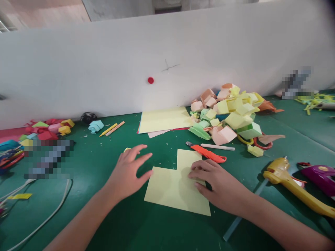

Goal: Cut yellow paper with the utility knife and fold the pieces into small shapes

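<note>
An L-shaped piece of pale yellow paper point(170, 188) lies flat on the green table in front of me. My right hand point(209, 176) is over its right part, fingers slightly bent and apart; whether the fingertips touch the paper I cannot tell. To the left of the sheet my left hand point(132, 170) hovers with spread fingers and nothing in it. A small yellow bit point(127, 150) shows partly behind that hand. Just beyond the paper lie an orange utility knife point(209, 153) and a white pen point(217, 147).
Stacked paper sheets point(164, 120) lie by the white partition point(104, 69). Folded paper shapes point(235, 111) are heaped to their right. A yellow glue gun point(295, 183) with a glue stick lies at right. Left are two crayons point(112, 129), more paper shapes point(49, 129) and a white cable point(62, 198).
</note>
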Available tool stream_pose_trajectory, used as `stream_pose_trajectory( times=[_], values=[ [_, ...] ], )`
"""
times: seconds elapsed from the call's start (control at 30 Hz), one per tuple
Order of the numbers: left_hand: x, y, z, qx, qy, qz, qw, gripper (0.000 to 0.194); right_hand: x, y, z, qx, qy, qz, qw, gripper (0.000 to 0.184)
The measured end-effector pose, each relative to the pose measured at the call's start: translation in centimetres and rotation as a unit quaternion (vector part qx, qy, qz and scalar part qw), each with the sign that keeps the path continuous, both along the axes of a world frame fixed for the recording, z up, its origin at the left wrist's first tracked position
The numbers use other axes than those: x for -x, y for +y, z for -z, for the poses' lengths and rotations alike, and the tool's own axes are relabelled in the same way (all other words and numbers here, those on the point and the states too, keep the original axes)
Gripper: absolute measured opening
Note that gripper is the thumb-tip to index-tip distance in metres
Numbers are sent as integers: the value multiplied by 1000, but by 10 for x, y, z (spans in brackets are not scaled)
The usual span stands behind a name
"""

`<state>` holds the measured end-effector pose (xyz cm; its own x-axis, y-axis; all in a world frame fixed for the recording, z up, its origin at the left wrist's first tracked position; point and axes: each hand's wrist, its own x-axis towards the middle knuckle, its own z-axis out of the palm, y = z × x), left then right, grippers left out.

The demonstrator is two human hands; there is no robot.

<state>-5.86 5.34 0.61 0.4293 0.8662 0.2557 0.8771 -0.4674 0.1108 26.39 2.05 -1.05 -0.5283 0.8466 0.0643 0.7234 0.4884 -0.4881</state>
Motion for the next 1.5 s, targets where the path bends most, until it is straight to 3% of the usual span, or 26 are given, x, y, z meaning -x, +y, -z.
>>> stream_pose_trajectory(
  times=[0.13, 0.57, 0.67, 0.77, 0.87, 1.0, 1.07, 1.13, 1.33, 1.5],
  values=[
    [-13, -9, 6, 94, 31, 24, 995, 58, 0, 0, 0, -2, -4, -2, 1000, 30],
    [-20, -12, 0, 165, -68, 39, 983, 18, -1, 0, 1, 3, -8, -1, 1000, 32],
    [-26, -15, -6, 200, -121, 12, 972, 22, -1, 0, 1, 2, -12, -1, 1000, 32],
    [-28, -18, -8, 264, -196, -55, 943, 31, -1, -1, 1, 2, -15, -7, 1000, 34],
    [-30, -20, -7, 302, -300, -80, 901, 48, -1, -1, 0, 5, -17, -12, 1000, 34],
    [-33, -22, -8, 364, -440, -62, 818, 69, 0, -3, 1, 2, -11, -21, 1000, 33],
    [-34, -25, -8, 379, -474, -23, 795, 73, 0, -3, 0, 1, -6, -27, 1000, 34],
    [-35, -30, -7, 377, -454, 30, 807, 75, 2, -4, -1, 3, 0, -32, 999, 35],
    [-40, -48, -4, 296, -240, 133, 915, 91, 3, -6, -2, -2, 6, -37, 999, 32],
    [-50, -54, -4, 271, -103, 185, 939, 104, 5, -6, -4, -10, -1, -46, 999, 27]
  ],
)
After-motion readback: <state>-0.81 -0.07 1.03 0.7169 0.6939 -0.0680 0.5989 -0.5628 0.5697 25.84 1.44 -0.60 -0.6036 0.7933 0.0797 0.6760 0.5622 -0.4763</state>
